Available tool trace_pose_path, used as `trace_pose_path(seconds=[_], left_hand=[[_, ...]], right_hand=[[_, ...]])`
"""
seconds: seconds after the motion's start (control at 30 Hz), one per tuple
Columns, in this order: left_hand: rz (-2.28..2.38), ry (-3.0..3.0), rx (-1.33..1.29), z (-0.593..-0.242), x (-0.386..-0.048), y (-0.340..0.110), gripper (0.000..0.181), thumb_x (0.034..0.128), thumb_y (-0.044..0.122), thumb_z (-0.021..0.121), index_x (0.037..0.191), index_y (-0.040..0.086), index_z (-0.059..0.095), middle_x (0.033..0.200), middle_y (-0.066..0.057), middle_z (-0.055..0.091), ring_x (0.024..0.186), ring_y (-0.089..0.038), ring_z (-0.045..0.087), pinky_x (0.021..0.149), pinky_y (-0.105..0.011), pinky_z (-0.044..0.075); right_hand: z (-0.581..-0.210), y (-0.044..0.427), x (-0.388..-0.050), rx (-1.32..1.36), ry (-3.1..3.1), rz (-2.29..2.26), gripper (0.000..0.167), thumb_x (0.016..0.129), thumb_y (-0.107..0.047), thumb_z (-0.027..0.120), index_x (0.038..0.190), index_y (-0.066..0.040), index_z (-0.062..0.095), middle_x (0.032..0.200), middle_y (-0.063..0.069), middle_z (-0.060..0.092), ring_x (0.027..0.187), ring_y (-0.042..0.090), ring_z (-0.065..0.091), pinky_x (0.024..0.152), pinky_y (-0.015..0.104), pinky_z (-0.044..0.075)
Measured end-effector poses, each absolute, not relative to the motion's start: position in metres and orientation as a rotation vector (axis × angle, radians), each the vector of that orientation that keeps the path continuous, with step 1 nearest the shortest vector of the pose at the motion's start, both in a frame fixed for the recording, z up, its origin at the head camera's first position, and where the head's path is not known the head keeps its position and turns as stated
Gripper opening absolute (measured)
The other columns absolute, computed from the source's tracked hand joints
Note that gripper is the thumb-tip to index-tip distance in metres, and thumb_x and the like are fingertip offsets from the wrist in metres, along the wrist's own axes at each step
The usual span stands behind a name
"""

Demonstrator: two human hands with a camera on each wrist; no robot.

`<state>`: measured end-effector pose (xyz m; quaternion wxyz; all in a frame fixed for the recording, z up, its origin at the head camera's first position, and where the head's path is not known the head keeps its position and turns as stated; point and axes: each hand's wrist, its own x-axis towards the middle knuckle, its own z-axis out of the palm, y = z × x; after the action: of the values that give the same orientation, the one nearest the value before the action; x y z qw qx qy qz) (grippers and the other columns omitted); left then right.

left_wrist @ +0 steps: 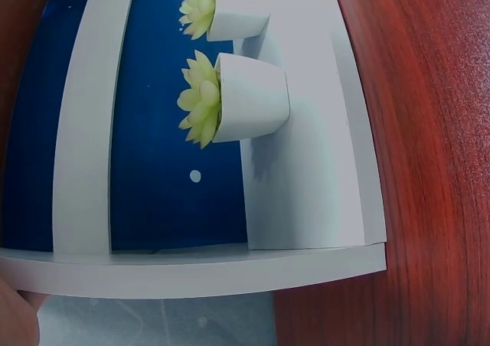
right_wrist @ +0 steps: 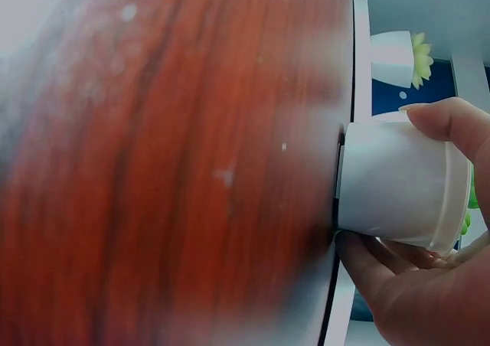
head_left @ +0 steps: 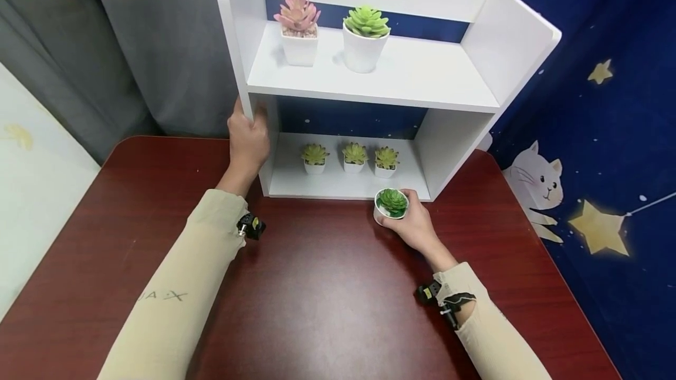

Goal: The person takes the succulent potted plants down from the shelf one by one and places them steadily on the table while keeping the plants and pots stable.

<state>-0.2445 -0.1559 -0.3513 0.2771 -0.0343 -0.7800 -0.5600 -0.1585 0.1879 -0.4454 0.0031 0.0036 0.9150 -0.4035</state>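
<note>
My right hand (head_left: pixel 414 224) grips a round white pot with a dark green succulent (head_left: pixel 392 203), in front of the lower shelf's right end. In the right wrist view, thumb and fingers curl round the white pot (right_wrist: pixel 398 184). My left hand (head_left: pixel 248 139) holds the left side panel of a white two-tier shelf (head_left: pixel 369 94), its thumb on the inner face. On the lower shelf stand three small potted succulents: the left one (head_left: pixel 314 158), the middle one (head_left: pixel 354 156) and the right one (head_left: pixel 386 161). Two of them also appear in the left wrist view.
The upper shelf bears a pink succulent in a square pot (head_left: pixel 299 31) and a bright green succulent in a round pot (head_left: pixel 365 38). A dark red wooden table (head_left: pixel 317 286) lies beneath. Behind hang a grey curtain (head_left: pixel 158 34) and a blue starry curtain (head_left: pixel 597 133).
</note>
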Motion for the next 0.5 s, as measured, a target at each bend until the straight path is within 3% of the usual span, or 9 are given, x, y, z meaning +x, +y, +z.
trace_pose_path(seconds=[0.27,0.5], left_hand=[[-1.489,-2.098,-0.094,-0.351,-0.244,-0.157,0.045,0.1068,0.031,0.046,0.146,0.009,0.049,0.142,-0.016,0.062,0.128,-0.020,0.059,0.109,-0.044,0.045],[-1.485,-2.094,-0.098,-0.350,-0.244,-0.156,0.045,0.1068,0.030,0.045,0.146,0.009,0.048,0.144,-0.016,0.060,0.132,-0.019,0.057,0.112,-0.044,0.043]], right_hand=[[-0.446,0.188,-0.159,0.006,2.826,-1.284,0.085,0.075,-0.027,0.086,0.141,-0.002,0.039,0.134,0.024,0.059,0.124,0.037,0.057,0.107,0.051,0.044],[-0.435,0.200,-0.160,-0.030,2.710,-1.323,0.107,0.072,-0.034,0.092,0.153,-0.005,0.028,0.145,0.021,0.053,0.135,0.034,0.051,0.114,0.052,0.038]])
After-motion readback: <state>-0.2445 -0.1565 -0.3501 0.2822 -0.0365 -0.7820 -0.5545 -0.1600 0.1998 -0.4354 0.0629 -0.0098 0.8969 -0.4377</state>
